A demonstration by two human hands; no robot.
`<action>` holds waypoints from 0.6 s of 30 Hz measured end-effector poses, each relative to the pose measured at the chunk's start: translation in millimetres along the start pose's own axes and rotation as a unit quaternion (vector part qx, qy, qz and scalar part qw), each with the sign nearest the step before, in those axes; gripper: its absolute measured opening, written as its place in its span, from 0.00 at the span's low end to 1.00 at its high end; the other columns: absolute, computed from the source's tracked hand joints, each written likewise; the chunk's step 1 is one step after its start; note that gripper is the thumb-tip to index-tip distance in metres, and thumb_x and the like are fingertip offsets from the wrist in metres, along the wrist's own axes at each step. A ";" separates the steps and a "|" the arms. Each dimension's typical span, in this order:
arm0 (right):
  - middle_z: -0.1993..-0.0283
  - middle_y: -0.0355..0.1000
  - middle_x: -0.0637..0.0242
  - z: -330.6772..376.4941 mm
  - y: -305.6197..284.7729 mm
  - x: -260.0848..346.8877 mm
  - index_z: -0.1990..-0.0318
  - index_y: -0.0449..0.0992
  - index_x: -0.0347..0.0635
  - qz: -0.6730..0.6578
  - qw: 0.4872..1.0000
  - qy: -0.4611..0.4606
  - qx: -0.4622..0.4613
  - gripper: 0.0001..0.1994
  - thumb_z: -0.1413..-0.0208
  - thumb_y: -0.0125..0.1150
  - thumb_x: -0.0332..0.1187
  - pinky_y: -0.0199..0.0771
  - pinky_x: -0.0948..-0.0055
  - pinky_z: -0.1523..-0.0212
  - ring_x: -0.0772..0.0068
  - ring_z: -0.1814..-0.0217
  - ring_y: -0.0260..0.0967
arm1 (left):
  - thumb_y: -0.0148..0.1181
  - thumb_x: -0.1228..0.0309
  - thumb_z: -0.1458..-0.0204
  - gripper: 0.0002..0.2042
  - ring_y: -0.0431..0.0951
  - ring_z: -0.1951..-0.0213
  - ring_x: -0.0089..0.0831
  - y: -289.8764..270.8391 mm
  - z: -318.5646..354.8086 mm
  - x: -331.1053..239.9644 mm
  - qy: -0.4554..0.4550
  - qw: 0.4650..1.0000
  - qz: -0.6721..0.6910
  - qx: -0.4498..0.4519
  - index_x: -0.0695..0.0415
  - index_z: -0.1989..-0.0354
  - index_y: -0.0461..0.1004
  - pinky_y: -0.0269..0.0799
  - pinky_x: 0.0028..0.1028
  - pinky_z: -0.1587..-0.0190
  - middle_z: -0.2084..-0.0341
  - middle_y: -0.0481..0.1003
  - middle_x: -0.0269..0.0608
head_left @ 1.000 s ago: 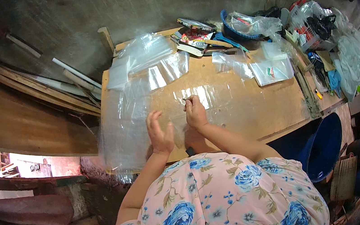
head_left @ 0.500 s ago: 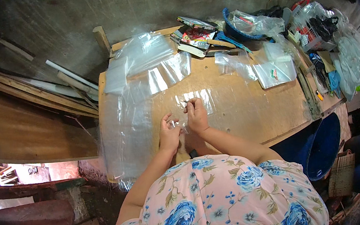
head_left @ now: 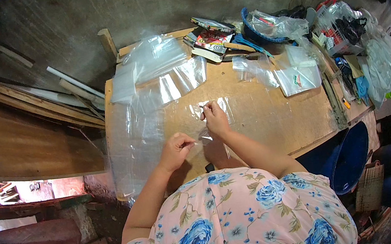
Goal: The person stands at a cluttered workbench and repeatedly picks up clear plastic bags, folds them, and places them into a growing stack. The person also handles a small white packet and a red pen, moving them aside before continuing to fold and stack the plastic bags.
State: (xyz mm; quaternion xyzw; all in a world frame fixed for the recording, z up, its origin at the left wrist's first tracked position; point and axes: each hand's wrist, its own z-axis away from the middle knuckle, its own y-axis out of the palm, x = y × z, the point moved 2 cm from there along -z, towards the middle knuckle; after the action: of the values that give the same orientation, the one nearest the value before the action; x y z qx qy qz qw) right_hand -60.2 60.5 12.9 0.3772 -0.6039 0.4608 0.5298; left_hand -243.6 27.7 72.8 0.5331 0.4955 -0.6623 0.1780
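My left hand is closed in a pinch over the front part of the wooden table, its fingertips on the edge of a clear plastic bag. The thin film hangs between my two hands and catches the light. Slightly farther off and to the right, my right hand is also closed, thumb against forefinger. A small dark tip shows at its fingertips, too little to name. Flat clear plastic sheets cover the left side of the table. More clear film lies under and beyond my right hand.
A stack of clear bags lies at the back left, another pile at the right. Boxes, blue scissors and a blue basin crowd the far edge. A blue barrel stands right of the table.
My left hand has drawn a little nearer to me, its fingers closing from a looser spread into a pinch. My right hand has shifted slightly right and away. Film now shows between them.
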 end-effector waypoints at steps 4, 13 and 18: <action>0.78 0.68 0.65 -1.3 -2.6 4.3 0.66 0.64 0.36 0.065 0.993 0.090 0.051 0.07 0.42 0.44 0.31 0.64 0.74 0.72 0.76 0.76 0.65 | 0.57 0.77 0.57 0.03 0.73 0.66 0.38 -12.0 -0.1 -18.8 0.171 0.967 -0.152 -0.117 0.60 0.72 0.70 0.70 0.29 0.62 0.67 0.73 0.42; 0.79 0.67 0.66 -4.4 -26.9 -14.1 0.67 0.64 0.39 0.100 0.993 -0.047 -0.050 0.05 0.42 0.44 0.30 0.63 0.74 0.77 0.76 0.80 0.64 | 0.55 0.77 0.64 0.05 0.73 0.66 0.43 -60.9 11.4 14.9 0.164 0.889 -0.347 -0.252 0.58 0.79 0.65 0.69 0.35 0.63 0.72 0.72 0.43; 0.78 0.64 0.70 -1.6 -61.4 -40.8 0.65 0.62 0.41 0.131 0.982 -0.094 -0.101 0.04 0.41 0.43 0.31 0.57 0.82 0.86 0.83 0.86 0.57 | 0.54 0.76 0.66 0.03 0.70 0.71 0.42 -71.8 1.6 10.1 0.082 0.831 -0.493 -0.242 0.57 0.81 0.67 0.68 0.37 0.69 0.78 0.68 0.43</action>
State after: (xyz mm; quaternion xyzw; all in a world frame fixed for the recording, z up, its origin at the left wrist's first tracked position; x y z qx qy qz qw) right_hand 4.6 42.8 -17.8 0.2807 -0.7390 0.4252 0.4408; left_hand -303.0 61.3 97.3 0.2098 0.8500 -0.4747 -0.0900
